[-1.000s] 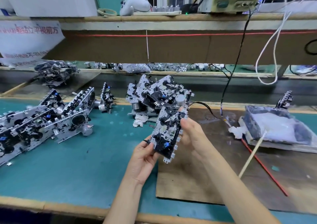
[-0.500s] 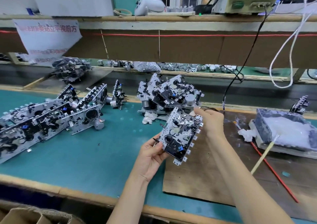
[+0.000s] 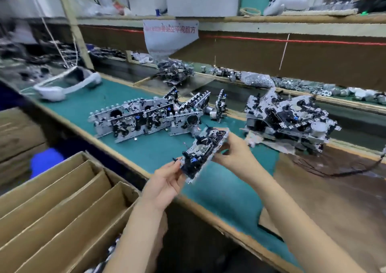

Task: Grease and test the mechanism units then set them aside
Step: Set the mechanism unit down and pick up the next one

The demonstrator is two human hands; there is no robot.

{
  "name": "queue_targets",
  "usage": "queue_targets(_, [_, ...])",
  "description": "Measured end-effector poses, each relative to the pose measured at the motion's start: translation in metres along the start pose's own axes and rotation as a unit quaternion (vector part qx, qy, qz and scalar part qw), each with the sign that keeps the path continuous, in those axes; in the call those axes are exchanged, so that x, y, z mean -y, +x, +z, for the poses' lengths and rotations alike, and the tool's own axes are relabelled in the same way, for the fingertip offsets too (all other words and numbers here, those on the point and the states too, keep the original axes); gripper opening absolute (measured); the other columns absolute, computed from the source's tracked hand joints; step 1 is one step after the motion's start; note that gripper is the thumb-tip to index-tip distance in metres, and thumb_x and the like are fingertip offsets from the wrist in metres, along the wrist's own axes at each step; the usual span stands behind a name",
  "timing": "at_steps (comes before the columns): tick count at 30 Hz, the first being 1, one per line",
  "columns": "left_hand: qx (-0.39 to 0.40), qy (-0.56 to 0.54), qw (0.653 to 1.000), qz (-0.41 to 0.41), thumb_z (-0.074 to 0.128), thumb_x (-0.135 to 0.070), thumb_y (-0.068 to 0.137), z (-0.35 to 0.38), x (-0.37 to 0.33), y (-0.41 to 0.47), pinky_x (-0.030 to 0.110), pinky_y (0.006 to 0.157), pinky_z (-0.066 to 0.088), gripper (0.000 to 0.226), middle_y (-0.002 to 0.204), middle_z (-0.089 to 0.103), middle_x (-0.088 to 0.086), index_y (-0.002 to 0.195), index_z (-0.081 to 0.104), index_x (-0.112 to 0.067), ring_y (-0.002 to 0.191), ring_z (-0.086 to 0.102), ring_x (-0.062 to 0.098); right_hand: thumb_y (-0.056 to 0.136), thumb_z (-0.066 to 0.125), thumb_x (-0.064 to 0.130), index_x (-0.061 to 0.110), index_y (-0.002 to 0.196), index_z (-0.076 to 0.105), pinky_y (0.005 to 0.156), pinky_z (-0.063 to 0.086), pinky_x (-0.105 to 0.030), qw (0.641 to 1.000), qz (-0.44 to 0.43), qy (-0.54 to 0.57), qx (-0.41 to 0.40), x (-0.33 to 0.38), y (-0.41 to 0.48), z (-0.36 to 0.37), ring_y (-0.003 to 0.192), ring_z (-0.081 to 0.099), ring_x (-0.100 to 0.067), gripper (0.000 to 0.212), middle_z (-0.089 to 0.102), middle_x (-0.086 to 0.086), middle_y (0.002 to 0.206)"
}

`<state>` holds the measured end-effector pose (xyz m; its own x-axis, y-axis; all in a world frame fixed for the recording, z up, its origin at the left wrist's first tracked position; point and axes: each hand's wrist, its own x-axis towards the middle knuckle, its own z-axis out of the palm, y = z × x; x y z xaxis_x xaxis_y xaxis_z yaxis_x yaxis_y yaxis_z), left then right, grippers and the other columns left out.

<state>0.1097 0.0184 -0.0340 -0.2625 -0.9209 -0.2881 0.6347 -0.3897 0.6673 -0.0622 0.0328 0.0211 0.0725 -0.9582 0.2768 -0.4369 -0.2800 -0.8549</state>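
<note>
A silver and black mechanism unit (image 3: pixel 203 151) hangs tilted above the green mat near the bench's front edge. My left hand (image 3: pixel 167 182) pinches its lower end. My right hand (image 3: pixel 234 151) grips its upper end from the right. A row of units (image 3: pixel 142 118) lies on the mat to the left. A heap of units (image 3: pixel 288 118) sits on the mat to the right.
A cardboard box (image 3: pixel 69 206) with dividers stands below the bench at lower left. A brown board (image 3: pixel 334 189) covers the mat on the right, with a black cable across it. A white headset (image 3: pixel 66 82) lies at the far left. Small parts line the back ledge (image 3: pixel 271 80).
The view has swung left, bringing the cardboard box into sight. Both hands have carried the unit left, toward the bench's front edge and the row of units.
</note>
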Motion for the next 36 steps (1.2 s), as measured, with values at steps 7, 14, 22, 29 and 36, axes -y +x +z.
queue_targets(7, [-0.099, 0.091, 0.991, 0.017, 0.065, 0.004, 0.076, -0.089, -0.065, -0.077, 0.018, 0.049, 0.054, 0.018, 0.065, 0.07, 0.009, 0.06, 0.074, 0.0, 0.053, 0.066, 0.012, 0.07, 0.071, 0.026, 0.019, 0.082, 0.056, 0.071, 0.048, -0.037, 0.989, -0.023, -0.115, 0.085, 0.021, 0.027, 0.127, 0.086, 0.057, -0.029, 0.021, 0.061, -0.003, 0.088])
queue_targets(14, [-0.337, 0.435, 0.822, 0.147, 0.045, -0.003, 0.097, -0.128, -0.1, -0.118, 0.026, 0.071, 0.047, 0.02, 0.08, 0.066, 0.005, 0.104, 0.063, -0.005, 0.077, 0.059, 0.017, 0.069, 0.074, 0.026, 0.016, 0.066, 0.044, 0.054, 0.04, -0.029, 0.955, 0.038, -0.159, 0.248, 0.029, 0.015, 0.213, 0.068, 0.054, -0.024, 0.032, 0.054, -0.005, 0.07])
queue_targets(22, [-0.249, 0.751, 0.611, 0.015, 0.063, -0.016, 0.089, -0.12, -0.081, -0.092, 0.029, 0.084, 0.045, 0.026, 0.114, 0.061, 0.008, 0.113, 0.064, -0.009, 0.103, 0.059, 0.022, 0.077, 0.069, 0.032, 0.011, 0.107, 0.058, 0.073, 0.043, -0.03, 0.905, 0.068, -0.326, 0.263, 0.006, 0.01, 0.254, 0.103, 0.06, -0.027, 0.039, 0.062, -0.008, 0.109])
queue_targets(29, [-0.218, 0.845, 0.48, -0.089, 0.042, 0.003, 0.09, -0.138, -0.062, -0.063, 0.027, 0.083, 0.044, 0.036, 0.122, 0.056, 0.013, 0.119, 0.059, -0.011, 0.106, 0.06, 0.029, 0.085, 0.061, 0.034, 0.008, 0.091, 0.057, 0.064, 0.042, -0.03, 0.917, 0.065, -0.283, 0.273, 0.013, 0.04, 0.219, 0.092, 0.058, -0.028, 0.027, 0.06, -0.007, 0.092])
queue_targets(36, [-0.287, 0.799, 0.523, 0.076, 0.053, -0.007, 0.09, -0.09, -0.092, -0.029, 0.028, 0.077, 0.045, 0.021, 0.108, 0.065, 0.007, 0.104, 0.066, -0.015, 0.098, 0.062, 0.025, 0.086, 0.05, 0.019, 0.002, 0.094, 0.066, 0.076, 0.048, -0.035, 0.965, 0.04, -0.25, 0.065, 0.015, 0.1, 0.124, 0.095, 0.058, -0.031, 0.025, 0.066, -0.014, 0.099])
